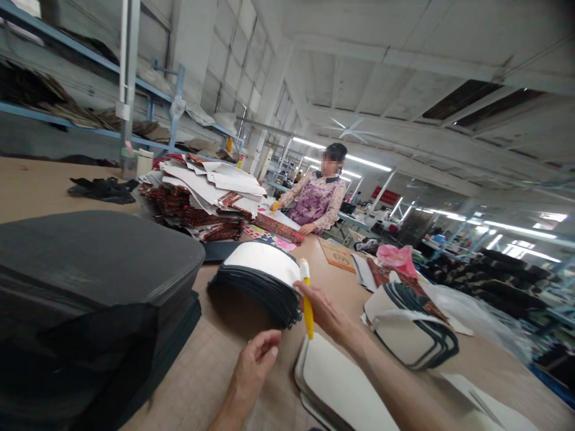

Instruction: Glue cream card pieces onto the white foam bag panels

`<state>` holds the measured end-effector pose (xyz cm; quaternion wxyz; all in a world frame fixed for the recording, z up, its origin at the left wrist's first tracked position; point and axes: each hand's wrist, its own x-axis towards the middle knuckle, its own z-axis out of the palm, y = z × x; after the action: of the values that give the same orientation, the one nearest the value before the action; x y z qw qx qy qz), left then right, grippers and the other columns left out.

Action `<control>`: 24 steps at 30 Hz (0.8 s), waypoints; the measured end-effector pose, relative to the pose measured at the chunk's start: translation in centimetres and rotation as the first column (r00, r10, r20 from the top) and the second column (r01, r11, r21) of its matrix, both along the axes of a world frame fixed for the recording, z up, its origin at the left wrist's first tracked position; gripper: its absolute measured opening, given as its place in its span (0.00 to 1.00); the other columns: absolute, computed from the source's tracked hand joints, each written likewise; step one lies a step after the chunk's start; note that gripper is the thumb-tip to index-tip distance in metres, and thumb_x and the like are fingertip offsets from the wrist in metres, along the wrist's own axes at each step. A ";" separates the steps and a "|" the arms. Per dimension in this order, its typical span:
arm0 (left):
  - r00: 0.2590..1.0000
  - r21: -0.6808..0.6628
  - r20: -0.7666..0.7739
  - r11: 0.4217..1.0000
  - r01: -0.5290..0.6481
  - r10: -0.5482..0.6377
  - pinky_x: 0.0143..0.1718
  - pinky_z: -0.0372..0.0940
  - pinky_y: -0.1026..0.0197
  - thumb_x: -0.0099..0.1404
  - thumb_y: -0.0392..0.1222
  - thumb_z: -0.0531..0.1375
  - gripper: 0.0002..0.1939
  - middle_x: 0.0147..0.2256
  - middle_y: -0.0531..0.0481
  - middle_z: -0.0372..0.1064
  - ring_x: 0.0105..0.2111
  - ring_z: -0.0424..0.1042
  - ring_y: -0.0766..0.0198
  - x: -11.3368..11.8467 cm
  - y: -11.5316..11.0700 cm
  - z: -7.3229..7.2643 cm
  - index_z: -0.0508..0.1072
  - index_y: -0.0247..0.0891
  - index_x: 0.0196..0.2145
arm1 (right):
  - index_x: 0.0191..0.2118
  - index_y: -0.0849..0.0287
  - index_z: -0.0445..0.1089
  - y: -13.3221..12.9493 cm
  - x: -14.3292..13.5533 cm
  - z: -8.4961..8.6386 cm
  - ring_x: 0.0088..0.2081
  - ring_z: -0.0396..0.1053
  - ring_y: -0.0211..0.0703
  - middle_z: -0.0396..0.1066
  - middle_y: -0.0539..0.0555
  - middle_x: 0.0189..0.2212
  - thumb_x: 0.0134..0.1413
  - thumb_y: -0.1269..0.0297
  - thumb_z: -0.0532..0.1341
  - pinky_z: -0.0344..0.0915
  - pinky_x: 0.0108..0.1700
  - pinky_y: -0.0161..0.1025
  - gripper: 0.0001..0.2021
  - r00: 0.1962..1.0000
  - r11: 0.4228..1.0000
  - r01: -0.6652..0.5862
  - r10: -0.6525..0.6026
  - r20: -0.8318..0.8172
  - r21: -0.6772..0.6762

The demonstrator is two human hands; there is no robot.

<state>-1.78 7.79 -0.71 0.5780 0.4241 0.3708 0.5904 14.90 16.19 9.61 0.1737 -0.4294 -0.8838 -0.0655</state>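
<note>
My right hand [321,305] is closed around a yellow-handled brush [308,314] with a whitish end pointing up. Its fingertips are at the right edge of a curved stack of dark pieces [256,287], whose top piece shows a white face [263,260]. Below that stack, my left hand [256,359] hovers over the table with loosely curled fingers and nothing in it. Under my right forearm lies a pile of cream-coloured panels with rounded corners [336,380].
A tall stack of black panels [99,257] fills the left. Behind are piled patterned and white pieces [197,197] and a co-worker [317,197] holding a yellow tool. To the right, a bent bundle of cream and dark pieces [404,326] lies near a pink plastic bag [398,260].
</note>
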 end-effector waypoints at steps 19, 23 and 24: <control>0.683 -0.251 0.728 0.901 0.355 -0.066 0.32 0.73 0.59 0.66 0.29 0.49 0.17 0.34 0.43 0.76 0.33 0.76 0.59 2.3 -8.3 14.6 0.65 0.32 0.51 | 0.51 0.58 0.63 -21.5 6.9 4.4 0.44 0.70 0.49 0.71 0.58 0.44 0.46 0.48 0.62 0.69 0.41 0.39 0.28 0.351 0.865 0.293 -0.494 -0.795 -0.408; 0.688 -0.275 0.710 0.841 0.467 -0.149 0.37 0.71 0.59 0.65 0.33 0.51 0.17 0.40 0.43 0.74 0.39 0.74 0.59 4.3 -11.0 13.5 0.65 0.34 0.52 | 0.56 0.56 0.58 -26.1 10.0 2.6 0.47 0.68 0.48 0.70 0.57 0.47 0.41 0.50 0.66 0.67 0.47 0.38 0.35 0.023 0.802 0.345 -0.526 -0.850 -0.487; 0.694 -0.259 0.702 0.848 0.462 -0.163 0.37 0.70 0.60 0.65 0.35 0.51 0.17 0.43 0.43 0.72 0.40 0.73 0.59 4.3 -11.2 12.8 0.66 0.34 0.51 | 0.56 0.55 0.59 -27.3 10.8 1.8 0.49 0.67 0.48 0.70 0.56 0.47 0.40 0.51 0.66 0.66 0.47 0.38 0.35 -0.024 0.769 0.382 -0.546 -0.837 -0.513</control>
<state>2.53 -3.45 12.10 0.8408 0.1144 0.1812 0.4972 25.66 -11.09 11.37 0.6304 -0.6464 -0.3659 0.2255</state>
